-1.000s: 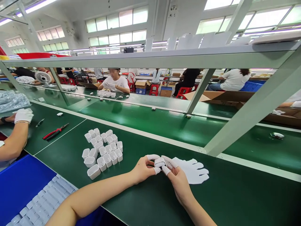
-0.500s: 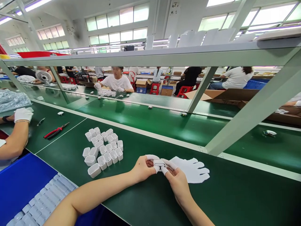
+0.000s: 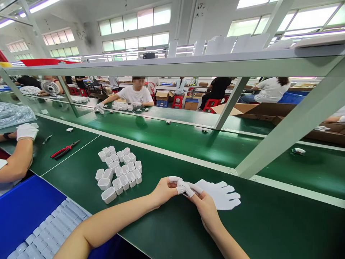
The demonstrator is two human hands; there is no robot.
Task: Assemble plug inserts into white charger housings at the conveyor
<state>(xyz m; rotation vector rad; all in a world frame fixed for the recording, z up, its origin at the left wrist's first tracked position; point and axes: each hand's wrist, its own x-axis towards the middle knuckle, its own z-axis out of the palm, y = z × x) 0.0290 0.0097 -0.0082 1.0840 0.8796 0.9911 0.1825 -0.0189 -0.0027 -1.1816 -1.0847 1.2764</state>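
My left hand point(image 3: 167, 190) and my right hand point(image 3: 201, 199) meet over the green table, white covers on their fingertips. Both are closed around a small white part, which the thumbs and fingers now mostly hide. Under and beside my right hand lies a flat white glove point(image 3: 222, 196), its fingers pointing right. Several small white open cups point(image 3: 109, 194) stand grouped on the table to the left of my hands.
Red-handled pliers point(image 3: 64, 150) lie at the left, near a co-worker's gloved hand point(image 3: 27, 131). A blue bin point(image 3: 29, 208) holds rows of white parts. Beyond a pale rail, a green conveyor point(image 3: 151, 131) carries small parts. A slanted post point(image 3: 285, 126) rises at right.
My thumbs have closed over the small white part, covering it. Parts on the conveyor have shifted left. The person across has stretched an arm out to the left of the picture.
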